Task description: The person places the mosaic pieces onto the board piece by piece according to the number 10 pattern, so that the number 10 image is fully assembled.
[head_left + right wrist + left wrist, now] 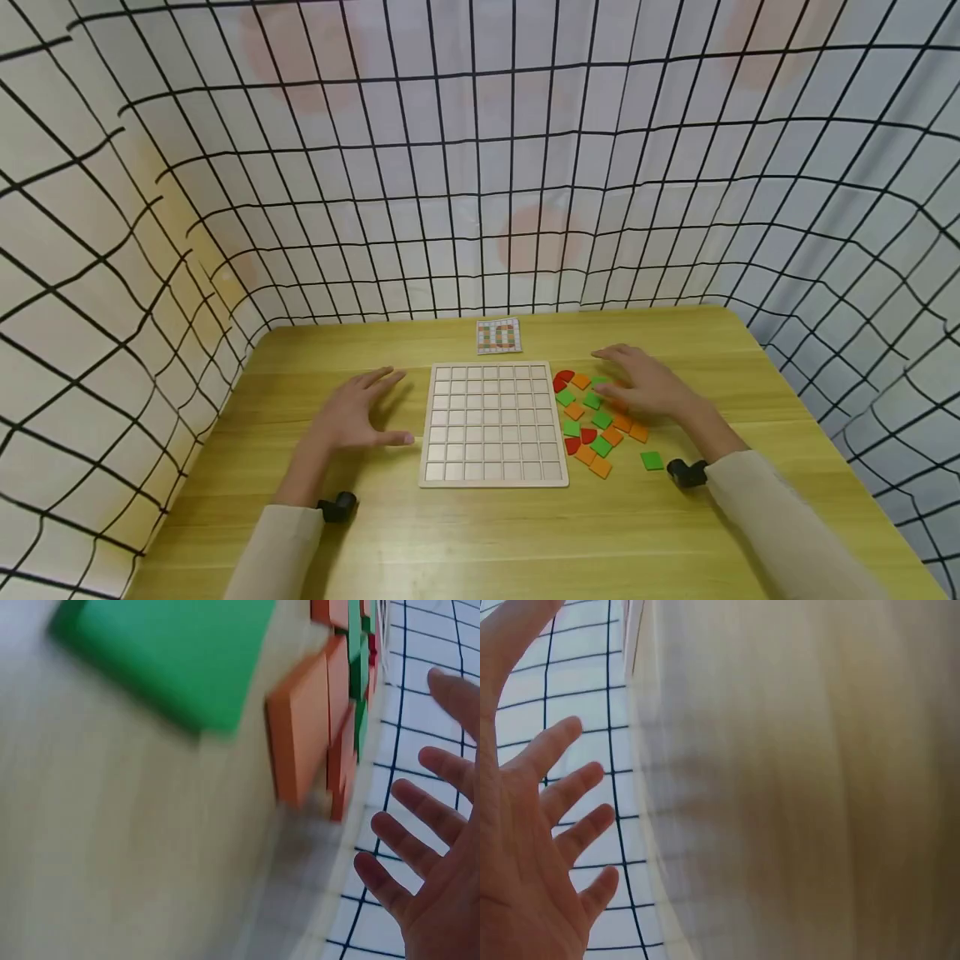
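A pale wooden board (495, 423) divided into a grid of square cells lies on the table, its cells bare. Left of it, my left hand (356, 414) hovers with fingers spread, holding nothing; the same hand (532, 840) shows its palm in the left wrist view. On the board's right lie loose pieces: orange squares (600, 467), green squares (602, 419) and red rounded pieces (588, 436). Above the far part of these pieces is my right hand (641, 382), fingers extended. In the right wrist view that hand (442, 840) is spread and holds nothing.
Behind the board lies a small card (498, 336) printed with a coloured grid pattern. One green square (652, 461) sits apart, near the right wrist. A white cloth with black grid lines (465, 167) rises around the wooden table (450, 542).
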`<state>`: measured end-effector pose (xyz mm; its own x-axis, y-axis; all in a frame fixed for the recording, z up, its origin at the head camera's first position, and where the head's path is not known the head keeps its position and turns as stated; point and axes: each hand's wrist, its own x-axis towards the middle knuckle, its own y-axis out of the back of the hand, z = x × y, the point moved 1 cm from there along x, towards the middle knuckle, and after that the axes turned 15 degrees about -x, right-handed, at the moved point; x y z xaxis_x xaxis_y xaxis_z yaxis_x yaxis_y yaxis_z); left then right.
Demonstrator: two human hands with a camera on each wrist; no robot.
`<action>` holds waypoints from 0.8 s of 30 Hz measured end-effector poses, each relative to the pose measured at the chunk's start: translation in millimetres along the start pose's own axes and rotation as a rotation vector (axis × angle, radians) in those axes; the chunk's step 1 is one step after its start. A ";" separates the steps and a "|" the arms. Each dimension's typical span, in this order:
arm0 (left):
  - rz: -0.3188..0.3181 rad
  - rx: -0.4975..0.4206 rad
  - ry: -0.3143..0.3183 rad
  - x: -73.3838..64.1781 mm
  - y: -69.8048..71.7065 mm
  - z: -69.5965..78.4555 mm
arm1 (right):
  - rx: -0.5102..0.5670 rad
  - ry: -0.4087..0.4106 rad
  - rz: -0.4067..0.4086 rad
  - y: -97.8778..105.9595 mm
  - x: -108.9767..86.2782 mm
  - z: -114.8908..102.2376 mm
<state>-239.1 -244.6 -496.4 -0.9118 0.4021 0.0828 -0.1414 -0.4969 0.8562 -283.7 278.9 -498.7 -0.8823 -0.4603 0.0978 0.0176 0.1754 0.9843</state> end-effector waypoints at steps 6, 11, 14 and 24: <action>-0.012 -0.012 -0.029 -0.4 -8.8 10.6 | -0.003 0.007 -0.014 -12.9 11.3 -9.2; -0.027 -0.043 -0.035 -1.7 -15.2 18.0 | 0.032 0.007 -0.023 -15.8 19.6 -19.4; -0.047 -0.049 -0.044 -2.2 -19.8 19.5 | 0.037 0.011 -0.031 -16.8 24.5 -25.3; -0.116 -0.079 -0.077 -5.3 -28.1 26.1 | -0.016 0.024 0.004 -24.7 39.2 -34.0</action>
<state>-220.2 -212.7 -507.6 -0.8560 0.5162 0.0272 -0.2764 -0.5016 0.8198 -302.8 227.0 -514.2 -0.8706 -0.4805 0.1052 0.0290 0.1634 0.9861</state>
